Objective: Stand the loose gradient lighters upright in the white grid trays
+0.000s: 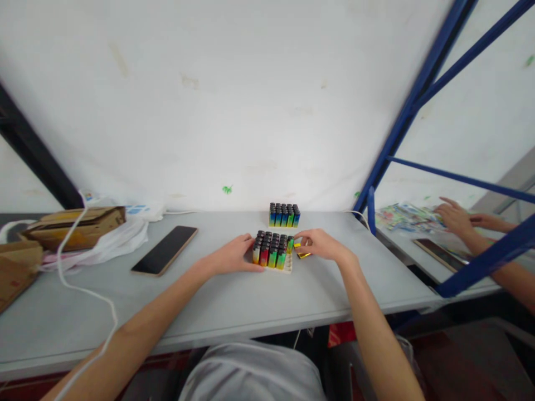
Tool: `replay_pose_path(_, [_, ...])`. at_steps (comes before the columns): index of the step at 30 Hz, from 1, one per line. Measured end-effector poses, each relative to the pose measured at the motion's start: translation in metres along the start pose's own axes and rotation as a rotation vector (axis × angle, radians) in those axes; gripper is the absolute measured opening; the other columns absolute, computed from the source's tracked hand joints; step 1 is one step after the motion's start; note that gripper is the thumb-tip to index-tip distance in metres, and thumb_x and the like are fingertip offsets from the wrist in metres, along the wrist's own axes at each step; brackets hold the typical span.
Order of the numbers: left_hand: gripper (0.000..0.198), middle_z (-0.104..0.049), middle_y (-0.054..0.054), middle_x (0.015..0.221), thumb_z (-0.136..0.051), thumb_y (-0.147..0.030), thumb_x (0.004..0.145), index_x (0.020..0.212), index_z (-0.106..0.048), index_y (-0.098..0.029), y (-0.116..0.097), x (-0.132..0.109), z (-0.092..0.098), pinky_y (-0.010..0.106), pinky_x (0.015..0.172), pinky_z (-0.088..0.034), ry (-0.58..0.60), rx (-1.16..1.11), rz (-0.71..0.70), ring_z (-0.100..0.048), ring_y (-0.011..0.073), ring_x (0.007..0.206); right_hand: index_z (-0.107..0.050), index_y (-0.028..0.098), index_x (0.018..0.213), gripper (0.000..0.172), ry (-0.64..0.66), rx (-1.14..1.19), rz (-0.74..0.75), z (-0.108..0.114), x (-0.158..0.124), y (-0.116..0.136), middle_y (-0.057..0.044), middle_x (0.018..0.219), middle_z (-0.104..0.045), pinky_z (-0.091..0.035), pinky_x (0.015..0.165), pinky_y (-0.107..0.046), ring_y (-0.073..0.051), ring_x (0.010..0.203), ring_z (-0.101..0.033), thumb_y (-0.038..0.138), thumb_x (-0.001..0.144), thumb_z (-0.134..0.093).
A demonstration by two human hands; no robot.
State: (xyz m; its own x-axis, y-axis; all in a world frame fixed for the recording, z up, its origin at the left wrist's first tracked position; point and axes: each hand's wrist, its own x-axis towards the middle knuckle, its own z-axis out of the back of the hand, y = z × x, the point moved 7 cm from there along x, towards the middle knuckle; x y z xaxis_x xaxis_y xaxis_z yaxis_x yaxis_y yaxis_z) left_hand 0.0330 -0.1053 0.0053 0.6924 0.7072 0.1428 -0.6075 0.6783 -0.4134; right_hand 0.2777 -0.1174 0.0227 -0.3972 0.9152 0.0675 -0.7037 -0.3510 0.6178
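Note:
A white tray (287, 269) of upright lighters (270, 249) stands before me, mostly black-topped with red, green and yellow bodies. My left hand (232, 256) grips the tray's left side, thumb at the front corner and fingers behind. At the tray's right side, the curled fingers of my right hand (320, 245) close on a shiny yellow lighter (297, 245), partly hidden by them. Another gold-yellow lighter (305, 255) lies on the table just below those fingers. A green lighter (290, 245) stands in the tray's right column, with bare slots in front of it.
A second tray of blue-green lighters (284, 215) stands by the wall. On the left are a phone (165, 250), a cardboard box (79, 227), a plastic bag and a white cable (90, 289). Beyond the blue metal frame (401, 133), another person's hands (455, 218) are over colourful packets.

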Motion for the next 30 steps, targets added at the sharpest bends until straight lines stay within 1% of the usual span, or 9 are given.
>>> replay_pose_path(5, [0.069, -0.065, 0.011, 0.107, -0.073, -0.081, 0.071, 0.103, -0.068, -0.019, 0.001, 0.0, 0.0, 0.043, 0.092, -0.054, -0.006, -0.002, 0.005, -0.064, 0.0329, 0.099, -0.083, 0.02, 0.096, 0.017, -0.289, -0.181, -0.06, 0.037, -0.012, -0.045, -0.012, 0.098, -0.08, -0.054, 0.084, -0.04, -0.029, 0.084, -0.072, 0.03, 0.083, -0.078])
replay_pose_path(7, [0.069, -0.065, 0.011, 0.105, -0.073, -0.081, 0.071, 0.101, -0.068, -0.019, 0.001, 0.0, 0.001, 0.043, 0.091, -0.054, -0.011, 0.003, 0.01, -0.064, 0.0328, 0.098, -0.083, 0.02, 0.095, 0.017, -0.258, -0.215, -0.071, 0.035, -0.011, -0.056, -0.013, 0.104, -0.08, -0.053, 0.088, -0.043, -0.03, 0.09, -0.071, 0.031, 0.082, -0.079])
replay_pose_path(10, [0.069, -0.064, 0.011, 0.106, -0.073, -0.08, 0.072, 0.102, -0.067, -0.019, -0.001, 0.0, 0.001, 0.043, 0.092, -0.053, -0.005, 0.005, 0.015, -0.064, 0.0329, 0.099, -0.08, 0.018, 0.089, 0.014, -0.144, -0.175, -0.066, 0.02, -0.005, -0.061, -0.012, 0.098, -0.079, -0.051, 0.088, -0.042, -0.029, 0.091, -0.07, 0.031, 0.085, -0.076])
replay_pose_path(14, [0.071, -0.064, 0.012, 0.106, -0.072, -0.081, 0.073, 0.104, -0.067, -0.017, -0.001, 0.0, 0.0, 0.043, 0.092, -0.053, 0.01, 0.026, 0.021, -0.064, 0.0338, 0.1, -0.074, 0.017, 0.088, 0.014, -0.138, -0.076, -0.077, 0.013, -0.002, -0.058, -0.009, 0.089, -0.078, -0.052, 0.081, -0.036, -0.024, 0.083, -0.07, 0.031, 0.084, -0.076])
replay_pose_path(17, [0.071, -0.064, 0.011, 0.106, -0.072, -0.081, 0.073, 0.104, -0.067, -0.018, 0.001, 0.0, -0.001, 0.043, 0.091, -0.053, 0.006, 0.025, 0.019, -0.064, 0.0334, 0.099, -0.07, 0.018, 0.093, 0.018, -0.235, 0.006, -0.072, 0.019, -0.004, -0.055, -0.005, 0.086, -0.076, -0.053, 0.079, -0.034, -0.021, 0.079, -0.069, 0.032, 0.083, -0.076])
replay_pose_path(20, [0.069, -0.064, 0.011, 0.107, -0.073, -0.081, 0.072, 0.102, -0.067, -0.019, 0.003, 0.001, -0.002, 0.043, 0.092, -0.054, -0.003, 0.018, 0.018, -0.064, 0.0329, 0.099, -0.072, 0.018, 0.099, 0.027, -0.349, 0.11, -0.02, 0.028, -0.005, -0.049, -0.007, 0.095, -0.078, -0.054, 0.085, -0.036, -0.022, 0.085, -0.07, 0.039, 0.083, -0.076])
replay_pose_path(25, [0.069, -0.063, 0.012, 0.109, -0.072, -0.08, 0.074, 0.104, -0.066, -0.018, 0.003, 0.001, -0.003, 0.044, 0.095, -0.053, 0.019, 0.009, 0.018, -0.063, 0.0326, 0.102, -0.071, 0.019, 0.095, 0.043, -0.485, 0.473, -0.007, 0.037, -0.006, -0.034, -0.008, 0.095, -0.075, -0.057, 0.088, -0.04, -0.024, 0.092, -0.069, 0.059, 0.08, -0.077])
replay_pose_path(28, [0.069, -0.063, 0.012, 0.108, -0.072, -0.08, 0.074, 0.104, -0.067, -0.018, 0.002, 0.001, -0.002, 0.044, 0.093, -0.053, 0.007, 0.0, 0.003, -0.063, 0.0321, 0.1, -0.062, 0.024, 0.101, 0.047, -0.472, 0.764, 0.001, 0.033, -0.008, -0.014, -0.005, 0.094, -0.072, -0.058, 0.084, -0.037, -0.022, 0.091, -0.069, 0.066, 0.084, -0.071])
replay_pose_path(30, [0.069, -0.064, 0.011, 0.107, -0.073, -0.08, 0.073, 0.104, -0.068, -0.019, 0.001, 0.001, -0.002, 0.043, 0.092, -0.053, -0.003, -0.01, -0.008, -0.063, 0.0318, 0.1, -0.056, 0.026, 0.103, 0.047, -0.416, 0.86, 0.0, 0.027, -0.007, 0.002, 0.0, 0.083, -0.068, -0.058, 0.078, -0.034, -0.019, 0.08, -0.068, 0.069, 0.086, -0.069])
